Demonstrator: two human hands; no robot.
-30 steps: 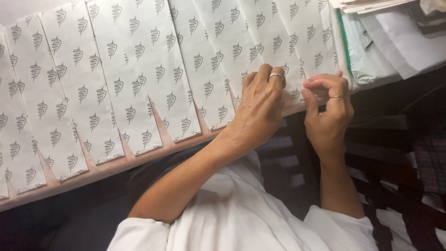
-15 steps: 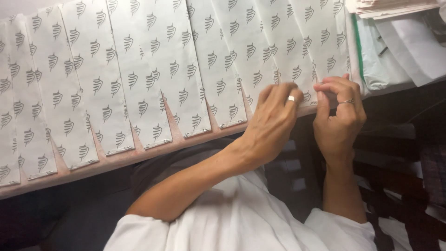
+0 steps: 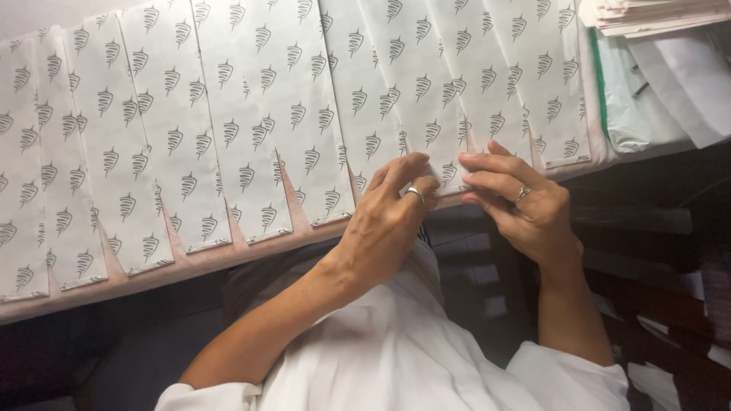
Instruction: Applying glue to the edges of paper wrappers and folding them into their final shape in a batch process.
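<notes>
- Fanned across the pinkish bench top (image 3: 228, 255): a long row of white printed paper pieces (image 3: 228, 137), grey leaf-like marks all over, each overlapping its neighbour, lower ends stepped along the near edge.
- Compared with a second ago: whole row sits a little higher and further left in view, hands lower in the frame. Probably more head movement than paper movement; row order looks unchanged.
- Stays on the same stretch of the row, near its right end. Suggests one piece being worked at its bottom edge, not a move along the line.
- Worked piece (image 3: 426, 114): flat in the row, lower corner at the bench edge, directly between the two hands.
- Left hand (image 3: 388, 221): curled over that corner, thumb and forefinger closed on the paper edge, band ring (image 3: 413, 192) on one finger.
- Right hand (image 3: 525, 209): fingers bent together, tips pressed onto the same edge just beside the left fingertips; also ringed. Pinching or merely pressing down: cannot tell, tips partly hidden.
- Containers: pieces possibly flat bags or sleeves, all lying thin, nothing bulging; contents, if any, not visible.
- Far right: clear plastic sleeve (image 3: 624, 99) with a green edge, holding what looks like white sheets; stack of papers (image 3: 655, 15) above it.
- Below the bench: white garment (image 3: 396, 358) of the person.
</notes>
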